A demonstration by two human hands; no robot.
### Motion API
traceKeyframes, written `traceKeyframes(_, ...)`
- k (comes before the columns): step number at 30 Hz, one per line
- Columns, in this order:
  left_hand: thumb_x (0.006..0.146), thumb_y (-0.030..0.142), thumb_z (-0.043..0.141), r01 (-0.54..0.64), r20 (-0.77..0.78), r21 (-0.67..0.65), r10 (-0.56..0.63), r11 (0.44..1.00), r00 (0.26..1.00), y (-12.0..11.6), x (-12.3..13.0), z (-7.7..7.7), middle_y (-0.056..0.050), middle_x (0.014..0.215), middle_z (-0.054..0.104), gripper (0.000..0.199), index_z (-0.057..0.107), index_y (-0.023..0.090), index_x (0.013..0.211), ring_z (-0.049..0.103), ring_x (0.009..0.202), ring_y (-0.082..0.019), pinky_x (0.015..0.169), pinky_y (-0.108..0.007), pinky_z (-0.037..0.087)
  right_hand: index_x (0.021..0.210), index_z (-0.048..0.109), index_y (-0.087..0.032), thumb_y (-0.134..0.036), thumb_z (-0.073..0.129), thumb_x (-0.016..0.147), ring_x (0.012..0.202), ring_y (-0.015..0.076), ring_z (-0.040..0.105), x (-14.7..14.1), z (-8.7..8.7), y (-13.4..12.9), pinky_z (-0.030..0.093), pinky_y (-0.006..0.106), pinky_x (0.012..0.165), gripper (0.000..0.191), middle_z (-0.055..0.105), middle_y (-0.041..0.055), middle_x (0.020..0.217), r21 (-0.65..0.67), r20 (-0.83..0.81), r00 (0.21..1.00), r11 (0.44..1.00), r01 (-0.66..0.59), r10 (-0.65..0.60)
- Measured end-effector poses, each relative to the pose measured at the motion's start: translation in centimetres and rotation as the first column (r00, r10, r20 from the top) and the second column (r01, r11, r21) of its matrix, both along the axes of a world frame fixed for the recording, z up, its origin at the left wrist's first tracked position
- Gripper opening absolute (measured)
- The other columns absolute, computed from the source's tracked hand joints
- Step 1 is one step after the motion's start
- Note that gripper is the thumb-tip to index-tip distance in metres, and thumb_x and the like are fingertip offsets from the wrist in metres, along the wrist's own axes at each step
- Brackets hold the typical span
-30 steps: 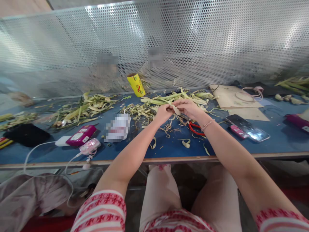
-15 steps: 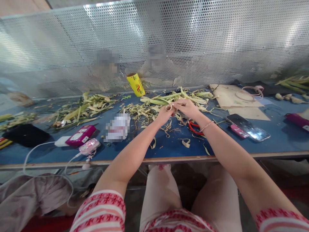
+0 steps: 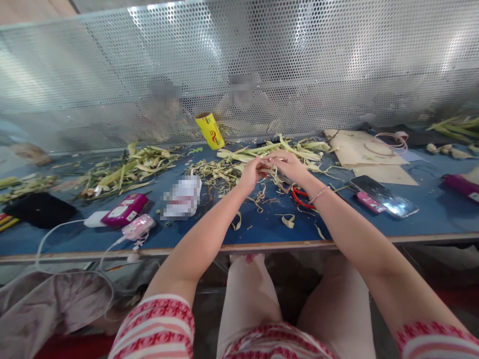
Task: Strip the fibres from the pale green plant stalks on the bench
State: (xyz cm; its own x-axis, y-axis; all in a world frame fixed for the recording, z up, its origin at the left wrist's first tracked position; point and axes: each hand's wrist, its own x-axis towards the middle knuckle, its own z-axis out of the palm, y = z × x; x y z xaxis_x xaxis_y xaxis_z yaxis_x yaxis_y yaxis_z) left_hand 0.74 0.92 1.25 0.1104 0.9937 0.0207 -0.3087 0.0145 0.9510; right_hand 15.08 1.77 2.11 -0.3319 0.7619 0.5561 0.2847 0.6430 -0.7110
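Your left hand (image 3: 250,174) and right hand (image 3: 291,165) meet mid-table, fingertips of both pinched on a pale strip (image 3: 276,159), by the leaf pile (image 3: 243,156). Your fingers hide most of the strip; the visible bit runs roughly left-right, can't tell where its ends point. Yellow tube (image 3: 210,132) sits far left of your hands, leaning left, mouth up; can't make out its inside. White packet (image 3: 192,188) nearer left, blurred, contents unreadable.

Tilted yellow tube (image 3: 210,132) — dark phone (image 3: 385,196)
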Motion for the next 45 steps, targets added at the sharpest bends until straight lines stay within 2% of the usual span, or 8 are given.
traceKeyframes(8,0.088,0.021,0.047,-0.048,-0.197,0.097,0.066,0.994,0.978,0.2,0.2,-0.6,-0.002,0.065,0.062,0.024,0.057,0.013,0.068,0.053,0.048,-0.008,0.052,-0.022,0.042,0.061,0.052,-0.019,-0.028,0.048,0.086,0.064,0.0144,0.05,0.0,-0.4,0.3,0.038,0.03,0.067,0.027,0.054,0.0006,0.06,-0.111,0.203,0.957,0.966,0.235,-0.21)
traceKeyframes(11,0.089,0.021,0.048,-0.045,-0.278,0.135,0.082,0.99,0.957,0.1,0.1,-0.7,-0.002,0.067,0.063,0.022,0.058,0.013,0.071,0.054,0.052,-0.008,0.055,-0.022,0.044,0.054,0.048,-0.02,-0.038,0.049,0.089,0.052,0.0126,0.042,-0.1,-0.9,0.5,0.035,0.029,0.057,0.039,0.043,-0.0013,0.048,-0.289,0.141,0.98,0.94,0.179,-0.144)
traceKeyframes(15,0.087,0.023,0.052,0.018,-0.318,0.174,0.039,0.985,0.947,-0.1,0.1,-0.8,-0.002,0.068,0.063,0.015,0.059,0.014,0.077,0.058,0.059,-0.011,0.058,-0.022,0.046,0.06,0.051,-0.02,-0.047,0.052,0.088,0.041,0.0088,0.028,-0.6,-1.1,0.4,0.028,0.026,0.044,0.039,0.039,-0.0039,0.045,-0.611,-0.116,0.986,0.791,0.024,-0.119)
traceKeyframes(18,0.086,0.025,0.055,0.067,-0.294,0.176,-0.013,0.982,0.956,0.0,0.1,-1.0,-0.002,0.067,0.062,0.015,0.059,0.014,0.077,0.059,0.061,-0.011,0.058,-0.022,0.046,0.066,0.053,-0.019,-0.041,0.06,0.084,0.044,0.0083,0.038,-0.8,-0.6,-0.1,0.032,0.023,0.042,0.029,0.049,-0.0024,0.051,-0.673,-0.297,0.95,0.727,-0.135,-0.099)
traceKeyframes(22,0.084,0.019,0.052,0.074,-0.241,0.104,-0.047,0.992,0.969,0.3,0.4,-1.2,0.0,0.062,0.058,0.014,0.055,0.013,0.072,0.056,0.053,-0.009,0.052,-0.021,0.044,0.079,0.063,-0.018,-0.032,0.063,0.081,0.061,0.0113,0.056,-0.7,0.1,-0.7,0.047,0.024,0.056,0.014,0.063,0.0024,0.07,-0.603,-0.426,0.903,0.763,-0.232,-0.062)
traceKeyframes(31,0.082,0.015,0.05,0.073,-0.205,0.012,-0.069,0.997,0.976,0.0,0.4,-0.8,0.001,0.058,0.056,0.015,0.052,0.014,0.068,0.052,0.044,-0.007,0.047,-0.02,0.04,0.081,0.072,-0.018,-0.019,0.066,0.073,0.084,0.0132,0.061,-0.6,-0.2,-0.1,0.047,0.029,0.082,0.01,0.071,0.0035,0.091,-0.277,-0.405,0.91,0.96,-0.029,-0.089)
traceKeyframes(36,0.082,0.013,0.052,0.11,-0.15,0.006,-0.108,0.994,0.983,-0.1,0.3,-0.8,0.001,0.057,0.056,0.015,0.053,0.014,0.067,0.053,0.046,-0.007,0.049,-0.02,0.041,0.083,0.073,-0.018,-0.021,0.063,0.069,0.055,0.008,0.048,-0.5,-0.1,-0.3,0.046,0.027,0.061,0.017,0.066,0.0001,0.072,-0.348,-0.455,0.888,0.931,-0.11,-0.065)
traceKeyframes(45,0.083,0.011,0.055,0.081,-0.209,-0.09,-0.098,0.993,0.973,-0.5,0.3,-0.5,0.0,0.052,0.057,0.019,0.055,0.012,0.063,0.05,0.042,-0.005,0.049,-0.019,0.039,0.085,0.067,-0.021,-0.032,0.064,0.075,0.069,0.0102,0.058,-0.5,1.3,-1.5,0.051,0.025,0.065,0.015,0.066,0.0023,0.084,-0.372,-0.549,0.835,0.904,-0.211,-0.031)
